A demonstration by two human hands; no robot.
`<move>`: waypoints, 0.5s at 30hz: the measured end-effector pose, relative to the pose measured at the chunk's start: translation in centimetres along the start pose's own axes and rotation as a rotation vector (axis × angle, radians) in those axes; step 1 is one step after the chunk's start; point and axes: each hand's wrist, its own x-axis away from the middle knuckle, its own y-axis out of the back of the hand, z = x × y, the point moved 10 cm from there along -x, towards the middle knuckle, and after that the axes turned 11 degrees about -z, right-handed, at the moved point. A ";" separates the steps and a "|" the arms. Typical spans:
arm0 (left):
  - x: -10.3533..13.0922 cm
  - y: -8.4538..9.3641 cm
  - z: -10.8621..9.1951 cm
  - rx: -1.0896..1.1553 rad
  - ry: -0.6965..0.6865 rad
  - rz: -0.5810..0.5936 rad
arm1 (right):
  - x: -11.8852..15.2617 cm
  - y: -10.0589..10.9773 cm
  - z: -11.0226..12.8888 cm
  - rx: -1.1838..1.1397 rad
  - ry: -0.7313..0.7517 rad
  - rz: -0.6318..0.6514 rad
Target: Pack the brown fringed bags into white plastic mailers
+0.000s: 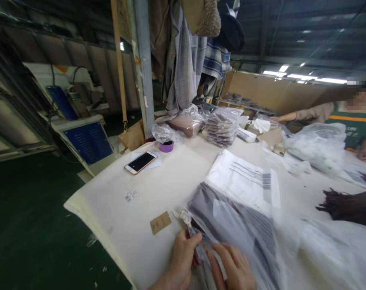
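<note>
A clear plastic bag (231,217) with a folded grey-brown cloth item inside lies on the table before me. My left hand (183,253) pinches the bag's near left edge between thumb and fingers. Beside it, my right hand (234,264) holds the same edge with bent fingers, partly cut off by the frame. A brown card hang tag (160,222) lies left of the bag, close to a bunched bit of clear plastic (184,215). Just beyond are white plastic bags (240,173) with printed lines and a barcode-like block.
On the white table (110,209) lie a phone (141,162), purple tape roll (166,146) and small label (131,196). Bagged goods (222,127) stand stacked behind, near a metal post (143,72). Dark fringed cloth (348,207) is at right; a co-worker (352,125) stands beyond.
</note>
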 end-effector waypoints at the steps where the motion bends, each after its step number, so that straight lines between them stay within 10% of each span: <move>1: 0.0 -0.1 0.0 0.026 -0.007 0.002 | -1.1 -0.2 -0.2 0.027 0.000 0.001; 15: -0.7 0.2 -0.4 0.195 -0.009 -0.075 | -9.1 -9.4 -0.1 0.111 -0.053 0.477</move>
